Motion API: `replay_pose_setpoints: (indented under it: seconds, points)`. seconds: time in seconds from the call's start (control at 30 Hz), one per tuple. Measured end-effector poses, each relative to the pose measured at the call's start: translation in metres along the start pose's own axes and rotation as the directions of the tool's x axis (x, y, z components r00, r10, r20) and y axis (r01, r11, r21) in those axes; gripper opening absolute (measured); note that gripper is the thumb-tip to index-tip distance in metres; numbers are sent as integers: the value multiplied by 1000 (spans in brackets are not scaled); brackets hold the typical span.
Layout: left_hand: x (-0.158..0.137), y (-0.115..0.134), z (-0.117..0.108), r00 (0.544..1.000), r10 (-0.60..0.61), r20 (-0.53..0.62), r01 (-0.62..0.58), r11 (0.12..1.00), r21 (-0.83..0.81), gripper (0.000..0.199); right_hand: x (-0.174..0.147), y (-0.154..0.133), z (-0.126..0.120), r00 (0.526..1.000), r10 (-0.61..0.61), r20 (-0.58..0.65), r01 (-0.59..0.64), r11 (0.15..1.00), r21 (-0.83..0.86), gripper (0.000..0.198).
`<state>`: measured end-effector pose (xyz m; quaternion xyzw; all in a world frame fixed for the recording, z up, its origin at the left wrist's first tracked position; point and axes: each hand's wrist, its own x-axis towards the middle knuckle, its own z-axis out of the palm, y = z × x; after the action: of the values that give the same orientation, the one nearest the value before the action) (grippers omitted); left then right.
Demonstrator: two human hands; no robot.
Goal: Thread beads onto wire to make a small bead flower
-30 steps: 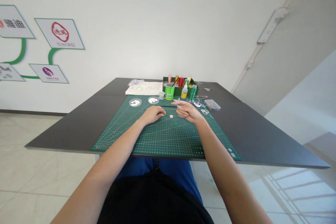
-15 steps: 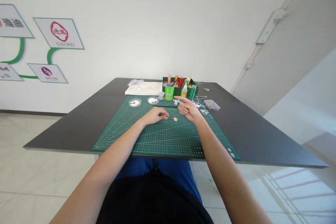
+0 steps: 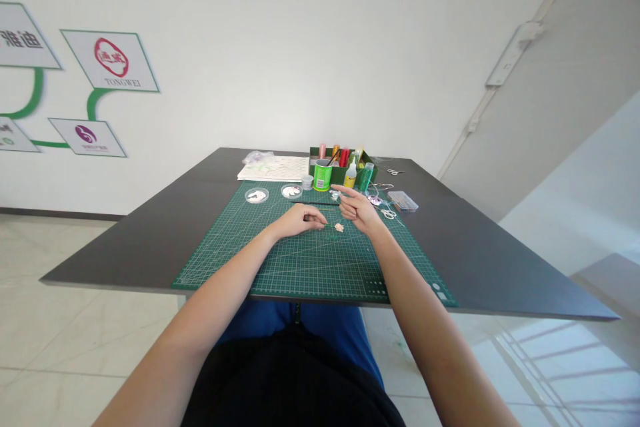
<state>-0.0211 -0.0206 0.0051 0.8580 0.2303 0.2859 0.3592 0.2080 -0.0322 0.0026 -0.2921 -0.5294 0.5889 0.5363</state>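
Note:
My left hand point(image 3: 302, 219) is closed in a pinch above the cutting mat. Between its fingertips is the thin green stem of a small cream-coloured craft flower point(image 3: 339, 227), whose head points to the right. To the right of the flower and a little higher is my right hand point(image 3: 359, 209). Its index finger stretches left while the other fingers curl in; whatever they may hold is too small to make out. The green gridded cutting mat point(image 3: 280, 267) lies beneath both hands. Small green bits point(image 3: 331, 237) lie just below the flower.
Beyond my hands are a dark stick point(image 3: 315, 203), two shallow dishes with white pieces point(image 3: 257, 195), a green can point(image 3: 323, 175), a glue bottle point(image 3: 351, 174) and a green box point(image 3: 314, 152) of thread spools. White-handled scissors point(image 3: 389, 213) and a clear case point(image 3: 403, 201) lie right.
My left hand has shifted slightly to the right, taking the flower with it. The flower head has turned a little. My right hand stays nearly in place.

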Motion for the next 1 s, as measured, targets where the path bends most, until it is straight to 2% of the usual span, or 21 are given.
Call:
replay_pose_setpoints:
  seconds: [0.27,0.6,1.0]
  points:
    - [0,4,-1,998,-9,-57,3,995,-99,25,1,3,-3,997,41,-67,-45,997,-61,57]
    - [1,2,-3,987,-31,-160,13,993,-117,27,3,8,-4,987,101,-122,-126,966,-225,59]
    - [4,-7,-8,940,-63,-335,20,991,-129,27,7,18,-9,968,183,-170,-227,929,-293,55]
